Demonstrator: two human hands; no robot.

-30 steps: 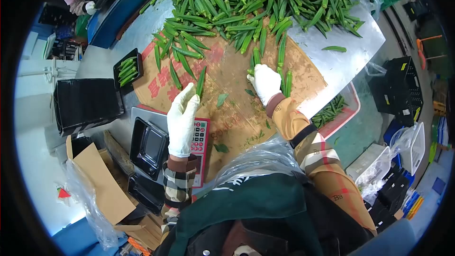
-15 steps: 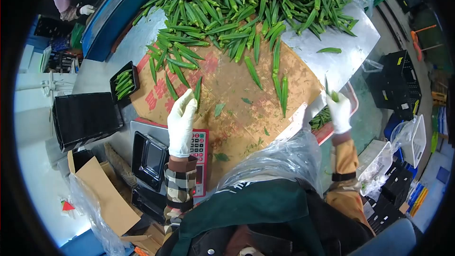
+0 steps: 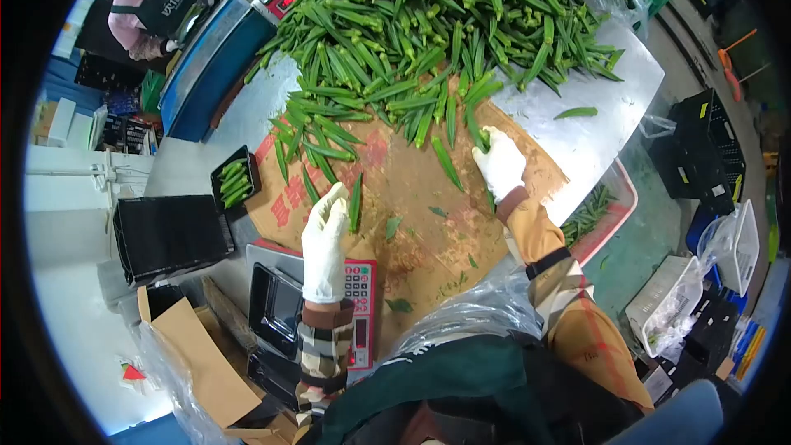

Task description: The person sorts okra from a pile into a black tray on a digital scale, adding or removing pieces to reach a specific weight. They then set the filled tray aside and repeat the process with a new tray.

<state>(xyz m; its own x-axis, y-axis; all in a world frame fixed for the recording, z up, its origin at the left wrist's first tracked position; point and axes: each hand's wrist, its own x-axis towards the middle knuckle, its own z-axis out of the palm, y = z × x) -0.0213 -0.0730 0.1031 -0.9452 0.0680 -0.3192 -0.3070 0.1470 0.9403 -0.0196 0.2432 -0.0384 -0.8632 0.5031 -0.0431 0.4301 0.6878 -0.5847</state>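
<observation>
My left hand [image 3: 325,239], in a white glove, hovers above the near left part of the cardboard sheet [image 3: 420,255]. Its fingers are loosely extended, nothing shows in them, and single okra pods lie just beyond the fingertips. My right hand [image 3: 501,165], also gloved, is over the right side of the cardboard with its fingers closed around the end of an okra pod [image 3: 484,139]; the palm side is hidden. Ahead of both hands spreads a large okra pile [image 3: 395,41]. A small black tray [image 3: 250,166] with several okra pods stands at the left.
A red-edged scale [image 3: 362,297] carries an empty-looking black plastic tray [image 3: 276,309] beside my left forearm. Right of the table is a red-rimmed crate [image 3: 628,202] holding okra. Black crates [image 3: 700,152] stand farther right. Another person [image 3: 161,0] works at the far left.
My right hand has moved left and forward, from beside the red-rimmed crate to the pods on the cardboard. My left hand stays near the same place. The view has shifted slightly.
</observation>
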